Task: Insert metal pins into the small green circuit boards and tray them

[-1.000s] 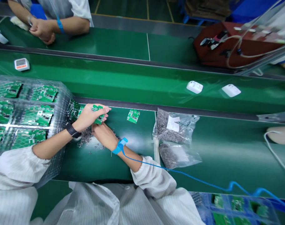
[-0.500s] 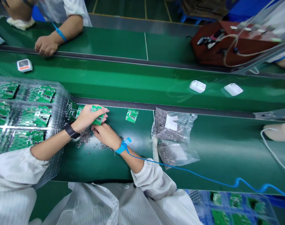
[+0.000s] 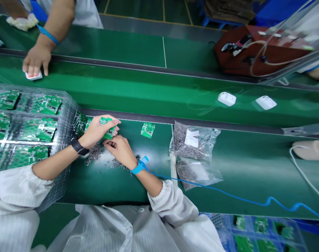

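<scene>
While the left hand [image 3: 98, 130] grasps a green board [image 3: 109, 133] between thumb and fingers, the right hand [image 3: 121, 149] sits just below it, fingers bent toward the board's lower edge. Whether those fingers pinch anything, I cannot tell. The board is held above the bench [image 3: 243, 161], near a pile of small metal parts [image 3: 95, 154]; more of these parts lie scattered beside and below the right hand. A watch [image 3: 79, 147] circles the left wrist, a blue strap [image 3: 138, 167] the right, its cord [image 3: 217, 189] running off to the right.

To the left stands a clear tray [image 3: 63, 140] with boards in its compartments. A second board [image 3: 148, 130] lies flat on the bench, apart from both hands. Farther right, two bags [image 3: 187, 143] of small parts lie one below the other. Across the belt [image 3: 149, 94], a co-worker's hand [image 3: 37, 60] rests on a white device [image 3: 35, 77].
</scene>
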A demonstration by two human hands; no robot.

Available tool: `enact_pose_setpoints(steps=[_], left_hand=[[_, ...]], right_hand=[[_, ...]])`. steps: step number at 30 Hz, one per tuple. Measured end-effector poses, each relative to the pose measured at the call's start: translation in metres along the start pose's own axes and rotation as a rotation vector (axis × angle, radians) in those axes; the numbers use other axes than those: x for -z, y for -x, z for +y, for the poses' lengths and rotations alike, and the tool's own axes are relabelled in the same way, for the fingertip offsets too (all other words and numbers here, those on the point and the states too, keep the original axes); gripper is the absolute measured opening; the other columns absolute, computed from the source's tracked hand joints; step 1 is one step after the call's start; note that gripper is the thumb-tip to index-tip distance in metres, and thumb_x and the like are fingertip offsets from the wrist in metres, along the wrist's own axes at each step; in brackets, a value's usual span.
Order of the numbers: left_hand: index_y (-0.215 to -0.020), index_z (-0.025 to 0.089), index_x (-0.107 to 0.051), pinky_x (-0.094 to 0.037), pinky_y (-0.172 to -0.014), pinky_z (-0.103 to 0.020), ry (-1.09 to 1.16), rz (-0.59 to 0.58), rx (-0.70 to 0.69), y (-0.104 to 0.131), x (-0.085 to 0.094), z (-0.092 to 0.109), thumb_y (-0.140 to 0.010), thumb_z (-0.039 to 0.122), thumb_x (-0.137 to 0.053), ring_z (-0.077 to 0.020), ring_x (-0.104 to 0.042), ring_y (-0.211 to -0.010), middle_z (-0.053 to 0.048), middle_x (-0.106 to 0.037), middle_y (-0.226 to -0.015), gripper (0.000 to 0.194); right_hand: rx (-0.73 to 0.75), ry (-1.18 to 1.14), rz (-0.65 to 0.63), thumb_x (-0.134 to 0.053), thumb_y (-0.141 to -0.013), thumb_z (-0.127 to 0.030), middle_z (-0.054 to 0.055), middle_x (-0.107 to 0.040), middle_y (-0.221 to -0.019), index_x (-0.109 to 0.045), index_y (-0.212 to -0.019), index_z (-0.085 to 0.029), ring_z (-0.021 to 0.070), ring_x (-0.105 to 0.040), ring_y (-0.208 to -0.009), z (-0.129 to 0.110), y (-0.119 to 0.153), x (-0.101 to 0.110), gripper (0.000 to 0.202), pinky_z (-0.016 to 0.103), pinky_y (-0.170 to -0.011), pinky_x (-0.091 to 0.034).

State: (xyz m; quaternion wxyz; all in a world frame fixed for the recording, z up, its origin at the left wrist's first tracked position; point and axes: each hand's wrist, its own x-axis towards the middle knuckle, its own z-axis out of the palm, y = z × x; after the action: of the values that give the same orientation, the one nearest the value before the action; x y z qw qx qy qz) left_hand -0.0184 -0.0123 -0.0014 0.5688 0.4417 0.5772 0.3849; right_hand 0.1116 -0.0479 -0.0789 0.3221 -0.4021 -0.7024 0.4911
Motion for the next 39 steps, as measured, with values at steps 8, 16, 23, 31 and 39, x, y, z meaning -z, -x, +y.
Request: enact_pose_setpoints(steps=[8,16,23,31,39], left_hand=[[-0.09,0.017,-0.07,-0.057,-0.066,-0.03,-0.178,-0.013,-0.107,0.0,0.0,-0.001,-0.08,0.042,-0.081,-0.0163,-0.069,-0.067,-0.004,-0.074,-0.081,0.028],[-0.09,0.019,-0.065,-0.05,-0.078,-0.029,-0.793,0.004,-0.565,0.008,0.0,-0.001,-0.092,0.033,-0.066,-0.0177,-0.07,-0.081,-0.001,-0.075,-0.089,0.013],[-0.094,0.019,-0.065,-0.051,-0.076,-0.026,-0.915,-0.07,-0.669,0.01,0.0,-0.003,-0.096,0.029,-0.061,-0.0162,-0.072,-0.081,-0.001,-0.077,-0.093,0.011],[-0.097,0.019,-0.067,-0.053,-0.08,-0.028,-0.905,-0.08,-0.633,0.011,-0.002,-0.003,-0.097,0.032,-0.06,-0.0179,-0.073,-0.085,-0.002,-0.078,-0.097,0.015],[-0.099,0.02,-0.063,-0.053,-0.081,-0.031,-0.895,-0.131,-0.537,0.011,-0.003,-0.003,-0.099,0.036,-0.057,-0.0195,-0.071,-0.086,-0.004,-0.076,-0.098,0.017]], right_hand=[[-0.071,-0.288,0.11,-0.071,-0.091,-0.025,0.001,-0.076,-0.088,-0.08,-0.097,-0.023,0.0157,-0.069,-0.079,0.005,0.028,0.008,0.011,0.027,-0.074,-0.056],[-0.12,-0.409,0.316,-0.074,-0.087,-0.028,0.003,-0.077,-0.091,-0.076,-0.105,-0.023,0.0178,-0.071,-0.082,0.01,0.036,0.018,0.019,0.03,-0.079,-0.058],[-0.133,-0.413,0.443,-0.072,-0.09,-0.032,0.003,-0.076,-0.093,-0.076,-0.096,-0.024,0.0197,-0.069,-0.084,0.013,0.037,0.018,0.01,0.033,-0.079,-0.056],[-0.138,-0.515,0.505,-0.072,-0.09,-0.033,0.002,-0.075,-0.092,-0.074,-0.094,-0.024,0.0196,-0.071,-0.088,0.012,0.034,0.02,0.01,0.032,-0.08,-0.057],[-0.155,-0.608,0.509,-0.077,-0.086,-0.034,0.003,-0.079,-0.093,-0.078,-0.094,-0.025,0.0219,-0.074,-0.089,0.01,0.035,0.019,0.012,0.038,-0.085,-0.06]])
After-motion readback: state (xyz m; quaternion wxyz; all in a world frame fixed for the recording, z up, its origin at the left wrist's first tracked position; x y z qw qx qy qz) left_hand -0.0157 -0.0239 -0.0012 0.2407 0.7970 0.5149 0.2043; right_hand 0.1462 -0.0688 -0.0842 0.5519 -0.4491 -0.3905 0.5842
